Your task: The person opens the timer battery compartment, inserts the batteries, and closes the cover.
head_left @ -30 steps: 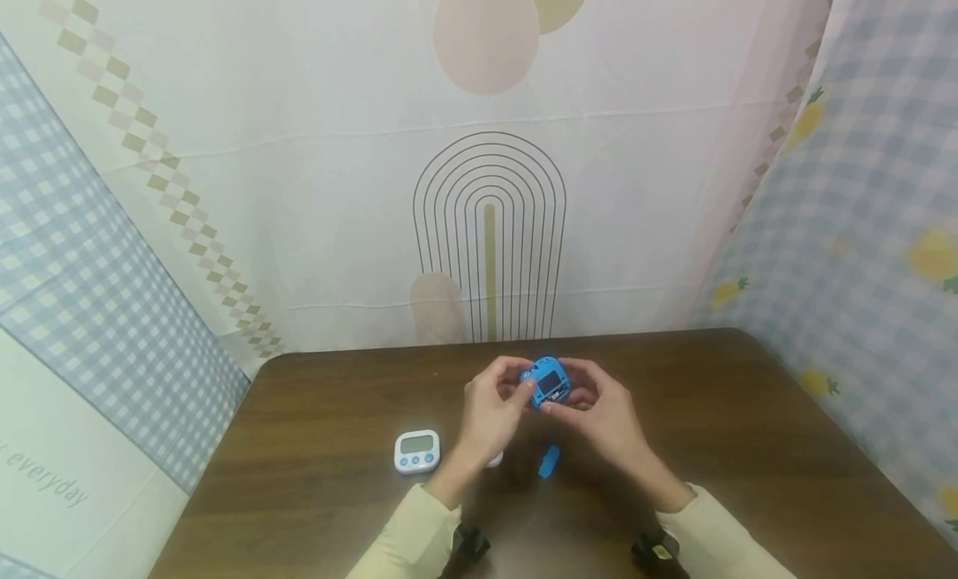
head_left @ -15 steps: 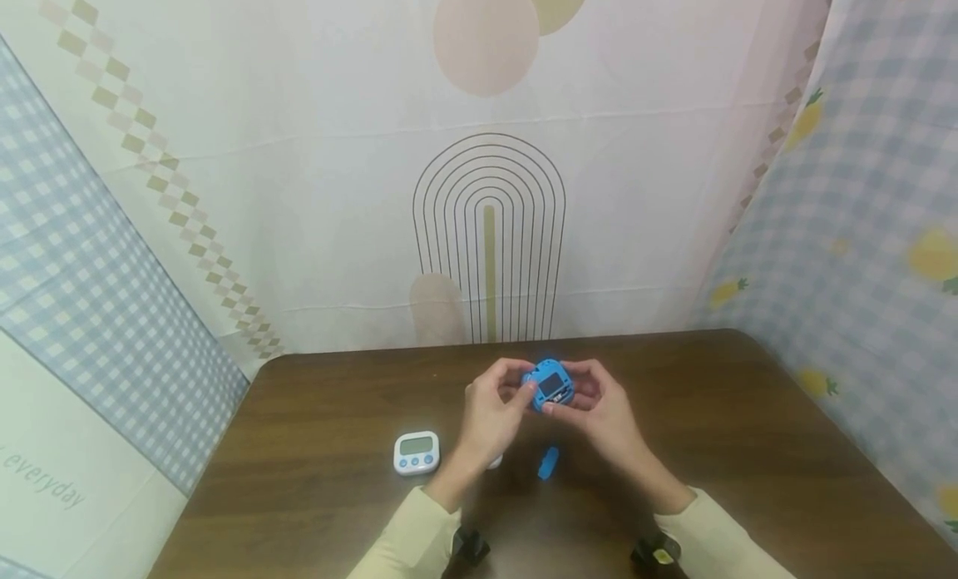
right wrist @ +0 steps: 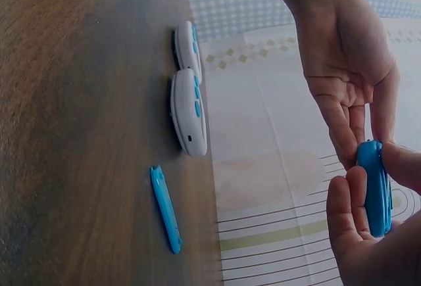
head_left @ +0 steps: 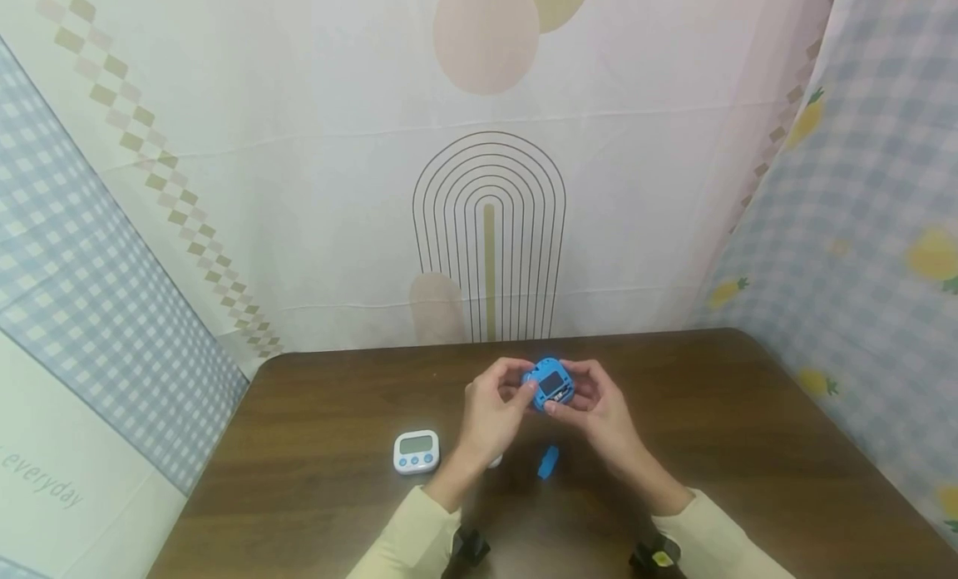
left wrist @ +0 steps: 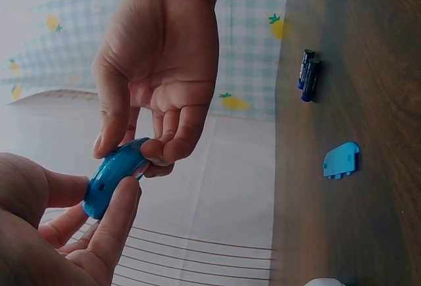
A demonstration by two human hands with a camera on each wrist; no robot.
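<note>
Barely nudged this past second, the timer (head_left: 552,370), just below and right of centre in the head view, is still clamped between fingers of the left hand (head_left: 490,408) and right hand (head_left: 608,414), bay (head_left: 559,394) bared, cover (head_left: 549,462) off, so closing seemingly remains undone.

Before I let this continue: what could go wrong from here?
The rounded blue plastic device, held by the left hand and right hand above the brown wood-grain table, could slip and drop. The two dark-blue cylindrical batteries lie loose on their sides and might roll if bumped. The flat blue plastic cover, also loose, could get knocked away.
</note>
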